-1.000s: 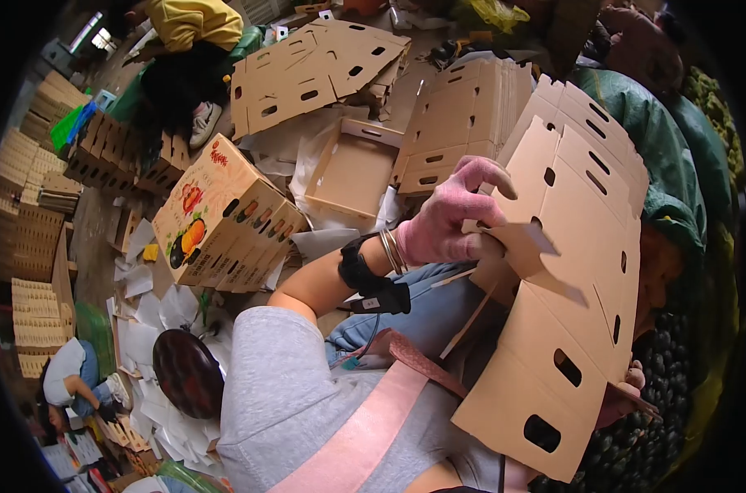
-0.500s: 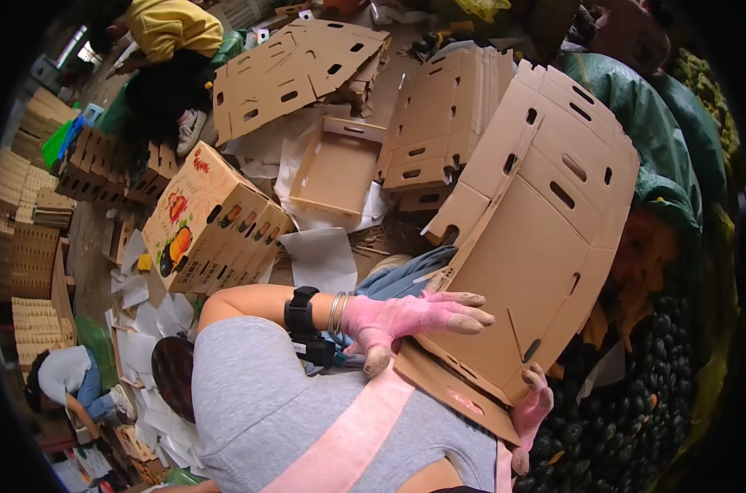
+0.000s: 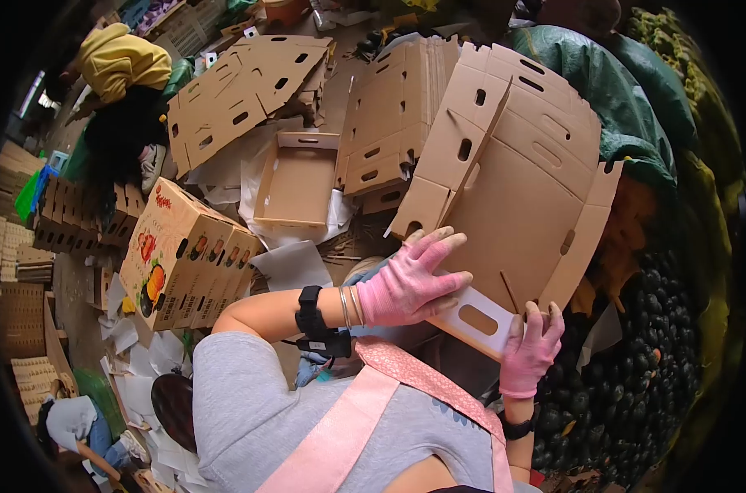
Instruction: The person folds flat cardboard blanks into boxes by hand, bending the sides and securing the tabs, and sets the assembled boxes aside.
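Observation:
A large cardboard box blank [image 3: 521, 189] lies before me, its side panels partly raised and its near flap, white inside with an oval slot, folded up. My left hand [image 3: 414, 279], in a pink glove, rests with fingers spread at the left end of that flap. At the flap's right corner, my right hand [image 3: 533, 349], also gloved in pink, has its fingers bent over the cardboard edge.
A folded open tray [image 3: 297, 182], a flat stack of blanks [image 3: 389, 115] and printed boxes [image 3: 188, 259] are to the left. Dark round produce [image 3: 619, 386] and green sacks [image 3: 603, 90] lie right. A person in yellow [image 3: 122, 62] bends at the upper left.
The blank has been turned and laid flatter, its near flap now raised with the white face showing. My left hand moved up onto the flap; my right hand came to its corner.

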Demonstrator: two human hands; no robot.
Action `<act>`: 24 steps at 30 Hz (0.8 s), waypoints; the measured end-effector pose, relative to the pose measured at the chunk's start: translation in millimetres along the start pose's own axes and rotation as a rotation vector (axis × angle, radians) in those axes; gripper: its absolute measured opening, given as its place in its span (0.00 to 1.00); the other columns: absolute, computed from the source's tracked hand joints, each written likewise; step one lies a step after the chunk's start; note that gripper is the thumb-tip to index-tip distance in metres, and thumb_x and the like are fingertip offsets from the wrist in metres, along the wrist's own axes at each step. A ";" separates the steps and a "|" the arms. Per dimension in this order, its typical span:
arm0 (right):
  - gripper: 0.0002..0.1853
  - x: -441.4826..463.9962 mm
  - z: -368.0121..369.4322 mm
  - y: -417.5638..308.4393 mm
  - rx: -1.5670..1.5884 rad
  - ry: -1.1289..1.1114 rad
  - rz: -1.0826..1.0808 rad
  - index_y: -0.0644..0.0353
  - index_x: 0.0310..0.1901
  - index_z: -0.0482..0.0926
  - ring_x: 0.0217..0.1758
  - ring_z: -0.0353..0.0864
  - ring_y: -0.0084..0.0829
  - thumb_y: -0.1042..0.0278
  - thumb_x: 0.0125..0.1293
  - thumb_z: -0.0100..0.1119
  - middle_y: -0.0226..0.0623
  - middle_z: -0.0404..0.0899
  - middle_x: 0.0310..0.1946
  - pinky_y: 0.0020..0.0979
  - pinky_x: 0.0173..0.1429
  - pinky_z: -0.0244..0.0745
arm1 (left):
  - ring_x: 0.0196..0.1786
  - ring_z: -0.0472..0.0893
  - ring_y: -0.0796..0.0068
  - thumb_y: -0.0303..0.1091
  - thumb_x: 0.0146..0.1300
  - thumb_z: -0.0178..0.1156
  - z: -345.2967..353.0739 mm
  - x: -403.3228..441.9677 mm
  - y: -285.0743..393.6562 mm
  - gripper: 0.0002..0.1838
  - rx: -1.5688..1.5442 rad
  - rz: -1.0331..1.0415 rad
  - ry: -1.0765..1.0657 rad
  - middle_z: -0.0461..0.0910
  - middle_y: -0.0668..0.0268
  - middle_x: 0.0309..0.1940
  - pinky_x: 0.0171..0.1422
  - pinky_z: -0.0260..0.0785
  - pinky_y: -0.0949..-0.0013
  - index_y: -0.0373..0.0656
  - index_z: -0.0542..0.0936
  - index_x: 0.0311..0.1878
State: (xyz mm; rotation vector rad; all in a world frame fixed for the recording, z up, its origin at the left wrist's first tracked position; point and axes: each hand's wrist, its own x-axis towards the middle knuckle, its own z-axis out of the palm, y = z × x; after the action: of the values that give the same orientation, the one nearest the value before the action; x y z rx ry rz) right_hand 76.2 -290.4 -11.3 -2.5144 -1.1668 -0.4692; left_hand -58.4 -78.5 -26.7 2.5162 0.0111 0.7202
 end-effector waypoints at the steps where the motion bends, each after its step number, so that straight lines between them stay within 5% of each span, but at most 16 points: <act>1: 0.12 6.3 -5.2 -7.8 -0.258 0.045 -0.139 0.51 0.45 0.78 0.53 0.73 0.41 0.63 0.58 0.62 0.43 0.68 0.56 0.43 0.64 0.62 | 0.69 0.60 0.50 0.57 0.60 0.56 -0.3 2.2 1.0 0.21 0.236 0.039 -0.050 0.60 0.53 0.66 0.70 0.44 0.38 0.52 0.81 0.46; 2: 0.14 6.8 -9.1 -13.0 -0.305 0.085 -0.240 0.55 0.42 0.77 0.55 0.71 0.41 0.61 0.56 0.64 0.43 0.70 0.53 0.44 0.62 0.62 | 0.71 0.58 0.56 0.64 0.52 0.57 2.0 2.8 1.0 0.30 0.256 0.073 -0.110 0.60 0.56 0.68 0.71 0.32 0.32 0.50 0.78 0.49; 5: 0.28 4.3 -12.4 -7.0 0.043 -0.296 -0.459 0.62 0.43 0.75 0.51 0.71 0.42 0.49 0.45 0.70 0.42 0.71 0.47 0.42 0.57 0.64 | 0.73 0.57 0.65 0.71 0.39 0.59 -7.9 4.4 8.4 0.48 0.305 0.241 -0.287 0.59 0.59 0.69 0.74 0.21 0.35 0.41 0.73 0.56; 7: 0.43 11.0 -26.6 -17.1 0.031 -0.424 -0.465 0.65 0.47 0.74 0.44 0.71 0.40 0.37 0.33 0.70 0.41 0.70 0.41 0.40 0.50 0.67 | 0.72 0.58 0.64 0.56 0.49 0.59 -0.8 -2.1 10.9 0.35 0.398 0.340 -0.301 0.62 0.57 0.67 0.75 0.32 0.39 0.36 0.75 0.54; 8: 0.43 10.4 -26.6 -19.6 0.013 -0.443 -0.461 0.66 0.48 0.73 0.43 0.71 0.40 0.38 0.34 0.69 0.41 0.70 0.40 0.40 0.49 0.67 | 0.70 0.61 0.62 0.49 0.53 0.59 2.5 -5.4 12.0 0.29 0.512 0.456 -0.257 0.64 0.54 0.66 0.74 0.40 0.40 0.34 0.76 0.52; 11: 0.42 -4.7 -16.4 -22.0 -0.013 -0.527 -0.390 0.70 0.51 0.73 0.40 0.71 0.40 0.42 0.41 0.68 0.43 0.70 0.37 0.40 0.46 0.68 | 0.59 0.73 0.58 0.37 0.55 0.56 8.0 -9.0 25.0 0.19 0.626 0.298 -0.461 0.73 0.49 0.55 0.63 0.65 0.47 0.35 0.78 0.46; 14: 0.30 -22.2 -5.9 -18.6 -0.069 -0.504 -0.462 0.68 0.48 0.74 0.37 0.74 0.40 0.56 0.45 0.66 0.42 0.73 0.32 0.37 0.41 0.73 | 0.42 0.82 0.57 0.35 0.54 0.56 11.2 -13.4 26.9 0.14 0.368 0.050 -0.857 0.79 0.50 0.41 0.44 0.77 0.58 0.36 0.80 0.40; 16: 0.12 -23.2 -15.6 -20.3 0.014 -0.798 -0.527 0.62 0.41 0.75 0.37 0.79 0.38 0.68 0.55 0.55 0.40 0.76 0.32 0.34 0.35 0.77 | 0.36 0.83 0.57 0.33 0.55 0.55 0.7 -13.1 37.2 0.11 0.281 0.171 -1.051 0.81 0.53 0.36 0.37 0.78 0.60 0.36 0.80 0.36; 19: 0.07 -26.6 -10.9 -20.2 0.217 -1.136 -0.635 0.61 0.36 0.74 0.38 0.81 0.41 0.70 0.57 0.54 0.42 0.77 0.34 0.37 0.39 0.79 | 0.34 0.84 0.54 0.31 0.56 0.55 -2.3 2.8 39.1 0.09 0.004 0.252 -1.414 0.82 0.54 0.28 0.32 0.78 0.58 0.37 0.82 0.33; 22: 0.14 -5.2 -24.7 -10.0 0.425 -1.194 -0.585 0.63 0.37 0.76 0.37 0.81 0.40 0.58 0.61 0.56 0.47 0.77 0.30 0.38 0.40 0.77 | 0.35 0.84 0.55 0.32 0.57 0.56 -3.8 6.1 42.4 0.09 -0.006 0.270 -1.466 0.82 0.56 0.28 0.35 0.78 0.58 0.38 0.82 0.36; 24: 0.17 9.4 -27.4 6.2 0.824 -1.328 -0.279 0.63 0.39 0.79 0.34 0.81 0.42 0.55 0.61 0.58 0.44 0.79 0.30 0.37 0.38 0.76 | 0.38 0.84 0.54 0.33 0.58 0.56 -5.8 3.2 40.9 0.10 -0.068 0.255 -1.508 0.82 0.55 0.32 0.39 0.78 0.58 0.38 0.81 0.39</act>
State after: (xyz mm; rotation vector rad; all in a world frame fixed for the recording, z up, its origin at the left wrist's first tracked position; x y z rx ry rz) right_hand 82.5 -299.5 16.2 -1.7111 -1.5750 1.5338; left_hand -63.9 -110.7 -1.2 2.3734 -0.8144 -1.1597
